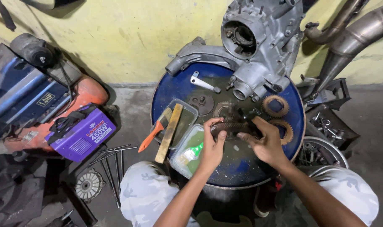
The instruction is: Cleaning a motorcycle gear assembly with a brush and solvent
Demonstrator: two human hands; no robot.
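Both my hands hold a dark round clutch gear (231, 126) over the blue drum top (174, 86). My left hand (211, 145) grips its left rim with fingers curled over the edge. My right hand (264, 142) grips its right side, with a dark tool or part under the fingers that I cannot make out. Behind the gear lie a toothed sprocket (223, 109), a dark round disc (201, 102) and two brown friction rings (276, 105). A grey engine casing (250, 46) stands at the drum's far side.
Two clear plastic trays (186, 148) sit left of my hands, with a wooden-handled brush (169, 132) and an orange-handled tool (151, 135) across one. A purple box (81, 133), metal rods (111, 162) and a round plate (88, 185) lie on the floor left. Exhaust pipes (351, 33) and a parts bowl (322, 153) stand right.
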